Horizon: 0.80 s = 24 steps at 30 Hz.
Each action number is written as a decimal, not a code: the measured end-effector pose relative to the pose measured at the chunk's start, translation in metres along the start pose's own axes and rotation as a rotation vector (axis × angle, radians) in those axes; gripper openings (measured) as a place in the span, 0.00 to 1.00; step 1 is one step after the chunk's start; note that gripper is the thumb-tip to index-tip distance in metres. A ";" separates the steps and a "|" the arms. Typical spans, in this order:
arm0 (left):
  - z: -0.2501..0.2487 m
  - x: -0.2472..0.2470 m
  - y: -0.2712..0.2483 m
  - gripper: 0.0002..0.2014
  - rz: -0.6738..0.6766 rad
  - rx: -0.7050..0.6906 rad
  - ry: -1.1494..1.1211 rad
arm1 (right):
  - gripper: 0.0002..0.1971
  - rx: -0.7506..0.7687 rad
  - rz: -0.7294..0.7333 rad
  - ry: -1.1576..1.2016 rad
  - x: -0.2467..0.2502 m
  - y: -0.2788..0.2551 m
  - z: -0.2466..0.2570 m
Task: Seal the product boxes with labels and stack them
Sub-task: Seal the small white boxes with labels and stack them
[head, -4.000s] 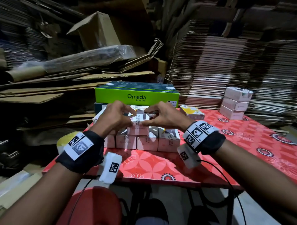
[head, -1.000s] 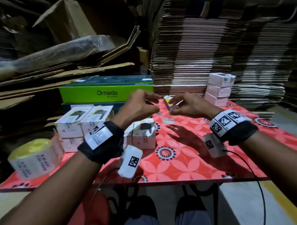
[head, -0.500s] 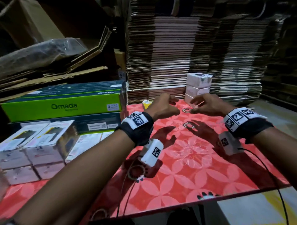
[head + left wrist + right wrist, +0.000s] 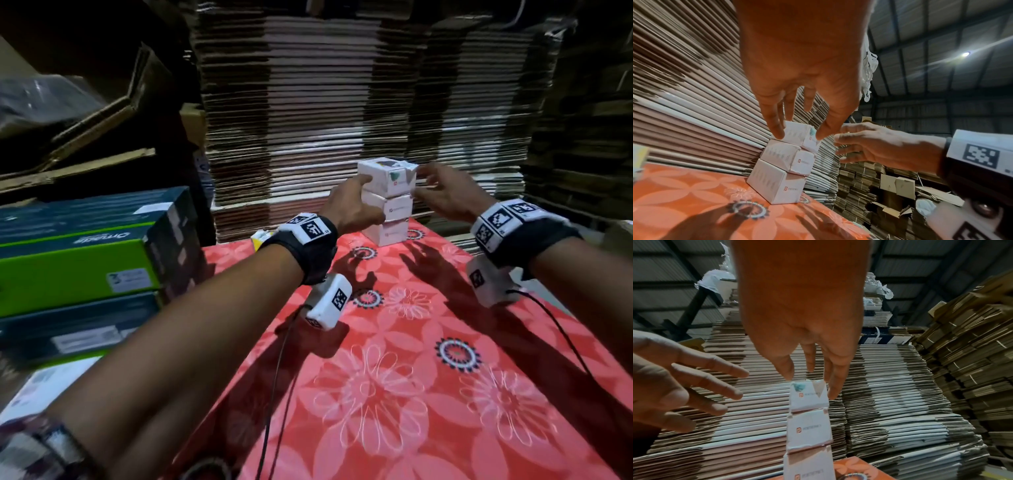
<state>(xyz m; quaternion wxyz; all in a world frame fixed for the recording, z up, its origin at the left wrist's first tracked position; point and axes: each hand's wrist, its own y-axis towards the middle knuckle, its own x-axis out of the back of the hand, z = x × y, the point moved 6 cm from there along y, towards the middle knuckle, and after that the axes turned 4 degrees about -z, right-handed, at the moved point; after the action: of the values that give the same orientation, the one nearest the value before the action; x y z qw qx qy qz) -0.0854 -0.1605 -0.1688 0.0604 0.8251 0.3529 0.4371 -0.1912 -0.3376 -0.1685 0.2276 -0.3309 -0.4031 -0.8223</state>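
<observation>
So the risky bit here is the tower itself. Going left to right: off to the left of the left arm there's a pile of green and teal cartons (image 4: 82, 260), not part of the action. The left hand (image 4: 352, 205) has its fingers straight and spread, with the fingertips (image 4: 777, 131) touching the near side of the top box (image 4: 387, 178), thumb on the adjacent face. That box sits on two more white product boxes (image 4: 390, 219), so it's a three-high column right between both hands, at the far end of the red floral table (image 4: 394, 377).

The right hand (image 4: 448, 197) is just to the right of the column, fingers loosely spread. From the right wrist view its fingertips (image 4: 832, 394) are right at the top box's edge, though actual contact there is hard to call.

What could go wrong, imo: the boxes aren't perfectly flush, each one's rotated a touch off the one below. A sideways nudge from one hand without the other backing it up could slide the top box off or tip the column. The top box's corner flap also looks a bit lifted, so a finger could snag it while pulling away.
</observation>
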 end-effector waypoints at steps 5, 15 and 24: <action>0.005 -0.019 0.039 0.48 0.024 -0.018 -0.023 | 0.30 0.024 0.014 -0.063 -0.012 0.033 -0.013; 0.022 -0.044 0.081 0.47 0.077 -0.062 -0.013 | 0.36 0.087 0.022 0.023 -0.046 0.059 -0.017; 0.024 -0.045 0.080 0.37 0.000 -0.071 -0.153 | 0.33 0.117 -0.083 0.116 -0.047 0.057 -0.009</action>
<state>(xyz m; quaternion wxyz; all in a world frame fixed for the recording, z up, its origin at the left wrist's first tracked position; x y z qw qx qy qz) -0.0410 -0.2433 -0.1814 0.1166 0.8534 0.3315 0.3851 -0.1256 -0.3725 -0.1777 0.2354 -0.2518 -0.4498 -0.8240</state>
